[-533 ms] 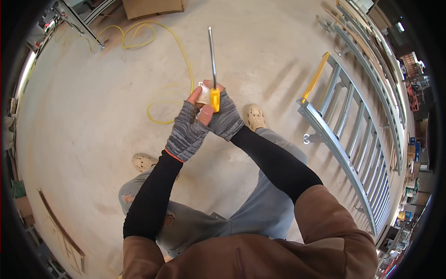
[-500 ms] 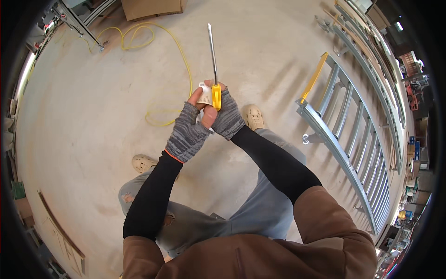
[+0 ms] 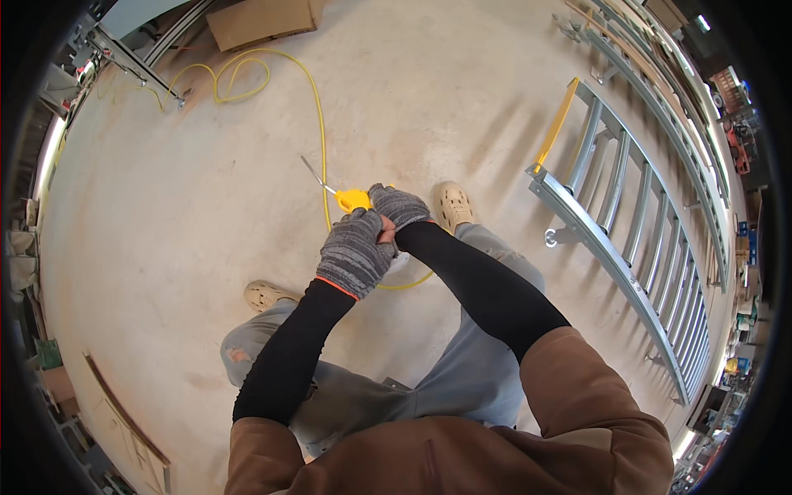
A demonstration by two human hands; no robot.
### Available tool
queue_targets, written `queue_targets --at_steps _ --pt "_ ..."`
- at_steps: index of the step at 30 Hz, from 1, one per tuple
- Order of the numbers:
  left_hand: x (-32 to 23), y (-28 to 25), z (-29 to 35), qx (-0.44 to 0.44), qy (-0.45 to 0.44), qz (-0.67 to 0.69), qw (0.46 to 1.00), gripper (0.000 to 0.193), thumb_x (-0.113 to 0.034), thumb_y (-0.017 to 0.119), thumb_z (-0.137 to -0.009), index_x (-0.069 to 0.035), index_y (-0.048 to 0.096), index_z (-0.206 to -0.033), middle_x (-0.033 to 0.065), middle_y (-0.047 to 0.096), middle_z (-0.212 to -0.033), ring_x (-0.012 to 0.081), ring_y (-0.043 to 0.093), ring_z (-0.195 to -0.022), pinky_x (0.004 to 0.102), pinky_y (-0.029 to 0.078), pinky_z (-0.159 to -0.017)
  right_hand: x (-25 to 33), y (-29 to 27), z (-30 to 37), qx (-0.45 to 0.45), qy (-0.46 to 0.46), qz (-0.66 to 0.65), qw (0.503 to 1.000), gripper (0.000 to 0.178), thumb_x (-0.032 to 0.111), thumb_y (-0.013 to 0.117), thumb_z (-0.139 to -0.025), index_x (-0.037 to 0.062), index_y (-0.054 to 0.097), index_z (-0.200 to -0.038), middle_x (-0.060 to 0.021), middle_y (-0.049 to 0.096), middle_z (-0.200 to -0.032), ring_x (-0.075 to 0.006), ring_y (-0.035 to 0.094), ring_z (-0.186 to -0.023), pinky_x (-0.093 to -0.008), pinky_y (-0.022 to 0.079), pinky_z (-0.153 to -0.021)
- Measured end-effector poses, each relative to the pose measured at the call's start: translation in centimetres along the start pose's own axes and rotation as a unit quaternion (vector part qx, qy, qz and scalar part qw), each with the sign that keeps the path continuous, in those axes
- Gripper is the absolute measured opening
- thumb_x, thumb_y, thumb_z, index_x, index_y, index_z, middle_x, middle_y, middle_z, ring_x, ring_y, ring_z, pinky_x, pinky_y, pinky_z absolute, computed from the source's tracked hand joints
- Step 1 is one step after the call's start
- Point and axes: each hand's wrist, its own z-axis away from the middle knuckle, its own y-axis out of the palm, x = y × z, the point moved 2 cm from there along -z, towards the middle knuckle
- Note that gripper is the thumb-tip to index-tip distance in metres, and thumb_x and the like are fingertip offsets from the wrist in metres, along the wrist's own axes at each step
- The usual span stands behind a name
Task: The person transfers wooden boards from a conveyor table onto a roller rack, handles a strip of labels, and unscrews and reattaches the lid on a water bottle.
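From where I stand, any lettering on the yellow air gun (image 3: 353, 200) is too small to make out, and if the small white item (image 3: 398, 262) below the hands carries print, I can't read it. The gun is held above the concrete floor (image 3: 181, 247), well to the left of the metal roller frame (image 3: 592, 237), which is my landmark. Its long axis follows the slim metal nozzle (image 3: 317, 174), which slants forward and to the left, so the tip points away from the frame while the yellow body is the end nearer to it. The right hand (image 3: 400, 208), the closer of the two to the frame, has its fingers curled around the gun's body. The left hand (image 3: 356, 252), farther left of the frame, is tucked against the right with its fingers bent in; what they grip is hidden, so I cannot tell. Both wear grey fingerless gloves. A yellow hose (image 3: 322, 132) lies left of the frame, running past the nozzle, with part of it showing below the hands. A cardboard box (image 3: 266, 21) sits farther off, forward and left of the frame.
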Motion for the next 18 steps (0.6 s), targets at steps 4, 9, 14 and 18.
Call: queue_targets --at_steps 4,9,14,18 --pt "1.2 -0.6 0.1 0.033 -0.154 0.243 0.957 0.011 -0.016 0.059 -0.088 -0.006 0.059 -0.092 0.0062 0.06 -0.067 0.0163 0.055 -0.053 0.0288 0.046 -0.053 -0.2 0.1 0.5 -0.038 0.003 -0.001 0.999 0.046 0.035 0.068 -0.07 0.0031 0.056 -0.101 -0.0187 0.065 -0.095 -0.0338 0.065 -0.09 -0.0429 0.052 -0.076" --pt "2.6 0.5 1.0 0.125 -0.292 0.642 0.698 0.01 -0.016 0.052 -0.092 -0.007 0.051 -0.092 0.0015 0.05 -0.062 0.013 0.045 -0.043 0.0253 0.038 -0.043 0.7 -0.9 1.2 -0.027 -0.012 -0.004 1.0 0.052 0.04 0.069 -0.067 0.0026 0.057 -0.101 -0.0191 0.065 -0.094 -0.0346 0.065 -0.088 -0.0437 0.051 -0.077" --pt "3.6 0.3 0.9 0.114 -0.17 0.484 0.851 0.007 -0.01 0.053 -0.086 -0.008 0.048 -0.091 0.0011 0.048 -0.066 0.0176 0.051 -0.053 0.0292 0.044 -0.05 2.1 -0.2 1.6 -0.006 -0.039 -0.016 0.999 0.058 0.047 0.068 -0.066 0.0024 0.057 -0.101 -0.0194 0.065 -0.092 -0.035 0.065 -0.087 -0.0431 0.051 -0.075" --pt "-0.4 -2.0 0.1 0.006 -0.062 0.029 0.998 0.012 -0.009 0.056 -0.081 -0.006 0.052 -0.092 0.0065 0.053 -0.071 0.0242 0.057 -0.066 0.0361 0.049 -0.061 1.3 1.5 1.6 0.02 -0.08 -0.041 0.996 0.052 0.044 0.066 -0.07 0.003 0.056 -0.1 -0.0194 0.064 -0.091 -0.0349 0.065 -0.086 -0.0433 0.051 -0.073"
